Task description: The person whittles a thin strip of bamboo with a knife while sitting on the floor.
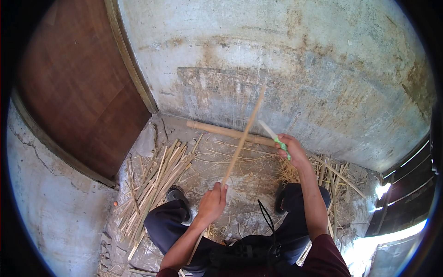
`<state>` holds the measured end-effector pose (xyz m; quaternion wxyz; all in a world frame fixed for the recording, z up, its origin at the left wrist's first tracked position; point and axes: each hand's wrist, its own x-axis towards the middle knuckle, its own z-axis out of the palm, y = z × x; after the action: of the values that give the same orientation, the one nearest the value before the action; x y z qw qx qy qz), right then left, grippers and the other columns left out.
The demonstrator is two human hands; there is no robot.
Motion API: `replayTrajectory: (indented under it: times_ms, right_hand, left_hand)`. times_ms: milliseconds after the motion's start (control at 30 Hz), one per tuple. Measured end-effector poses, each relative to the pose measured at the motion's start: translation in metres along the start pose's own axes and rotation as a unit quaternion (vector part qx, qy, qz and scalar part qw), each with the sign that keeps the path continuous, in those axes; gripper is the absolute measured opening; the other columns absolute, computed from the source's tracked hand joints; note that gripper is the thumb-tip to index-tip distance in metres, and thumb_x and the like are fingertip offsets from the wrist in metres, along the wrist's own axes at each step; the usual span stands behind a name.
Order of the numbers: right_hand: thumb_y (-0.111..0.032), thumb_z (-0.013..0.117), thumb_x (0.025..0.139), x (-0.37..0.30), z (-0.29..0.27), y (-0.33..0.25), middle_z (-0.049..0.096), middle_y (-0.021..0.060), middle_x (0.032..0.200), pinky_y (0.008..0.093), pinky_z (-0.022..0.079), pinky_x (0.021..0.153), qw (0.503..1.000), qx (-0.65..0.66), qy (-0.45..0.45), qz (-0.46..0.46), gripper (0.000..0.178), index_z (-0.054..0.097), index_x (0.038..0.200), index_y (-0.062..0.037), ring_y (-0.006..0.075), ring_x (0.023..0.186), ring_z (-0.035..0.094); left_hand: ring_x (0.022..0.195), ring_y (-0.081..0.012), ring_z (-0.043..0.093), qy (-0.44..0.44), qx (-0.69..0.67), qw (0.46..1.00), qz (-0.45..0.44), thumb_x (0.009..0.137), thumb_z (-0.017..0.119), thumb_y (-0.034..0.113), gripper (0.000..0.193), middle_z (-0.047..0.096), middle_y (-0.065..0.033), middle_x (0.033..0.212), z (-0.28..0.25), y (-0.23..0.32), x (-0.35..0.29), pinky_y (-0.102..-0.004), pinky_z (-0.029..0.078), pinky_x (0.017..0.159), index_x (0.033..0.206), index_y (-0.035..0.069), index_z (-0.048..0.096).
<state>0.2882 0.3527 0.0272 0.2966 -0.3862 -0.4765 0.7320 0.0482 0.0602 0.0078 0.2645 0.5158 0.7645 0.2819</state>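
My left hand (213, 203) is closed around a long, thin bamboo strip (243, 137). The strip slants up and away to the right, and its lower end passes under my left forearm. In my right hand (291, 148) is a knife (269, 129) with a green handle and a pale blade, its tip pointing up and to the left. The blade is just right of the strip; a small gap shows between them. On the floor to the left lies a pile of split bamboo strips (159, 184).
A bamboo pole (221, 130) lies along the foot of the stained wall (300, 78). More strips (334, 180) and shavings (288, 173) are by my right leg. At the left stands a brown door (83, 87); slats (410, 175) let in light at the right.
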Motion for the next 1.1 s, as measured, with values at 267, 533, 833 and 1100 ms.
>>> replayTrajectory:
  times_ms: [267, 533, 833, 1100]
  right_hand:
    - [-0.017, 0.059, 0.11, -0.015, 0.021, 0.0, 0.059, 0.0024, 0.085, 0.0269, 0.038, 0.055, 0.987, -0.034, 0.098, -0.119, 0.015, 0.06, 0.121, -0.006, 0.009, 0.061, 0.049]
    - [-0.016, 0.067, 0.108, -0.026, 0.059, 0.027, 0.07, 0.0039, 0.088, 0.0318, 0.047, 0.066, 0.891, -0.301, 0.035, -0.337, 0.017, 0.065, 0.121, -0.0042, 0.0152, 0.071, 0.062]
    - [-0.023, 0.073, 0.104, -0.051, 0.1, 0.048, 0.078, 0.0094, 0.1, 0.04, 0.054, 0.064, 0.805, -0.441, -0.088, -0.388, 0.016, 0.07, 0.107, -0.008, 0.0272, 0.074, 0.074]
    - [-0.017, 0.078, 0.099, -0.064, 0.114, 0.062, 0.076, 0.0104, 0.099, 0.0395, 0.054, 0.064, 0.786, -0.445, -0.158, -0.399, 0.014, 0.072, 0.106, -0.0059, 0.0292, 0.075, 0.073]
  left_hand:
    - [0.072, -0.0473, 0.07, 0.019, -0.079, 0.997, 0.007, 0.116, 0.049, 0.04, 0.045, 0.069, -0.0285, 0.078, -0.005, -0.036, 0.013, -0.0554, 0.053, 0.07, 0.109, -0.004, 0.06]
    - [0.057, -0.0064, 0.038, -0.197, -0.409, 0.884, -0.111, 0.119, 0.043, 0.049, 0.044, 0.042, 0.0041, 0.075, -0.021, -0.005, 0.004, -0.0248, 0.03, 0.048, 0.103, 0.01, 0.053]
    - [0.056, -0.0059, 0.036, -0.198, -0.408, 0.883, -0.125, 0.118, 0.046, 0.048, 0.041, 0.039, 0.005, 0.074, -0.028, 0.0, 0.004, -0.0258, 0.025, 0.046, 0.103, 0.011, 0.052]
    - [0.053, -0.0037, 0.046, -0.152, -0.331, 0.931, -0.032, 0.108, 0.073, 0.028, 0.032, 0.047, 0.0071, 0.067, -0.03, 0.004, 0.004, -0.0259, 0.034, 0.046, 0.094, 0.013, 0.049]
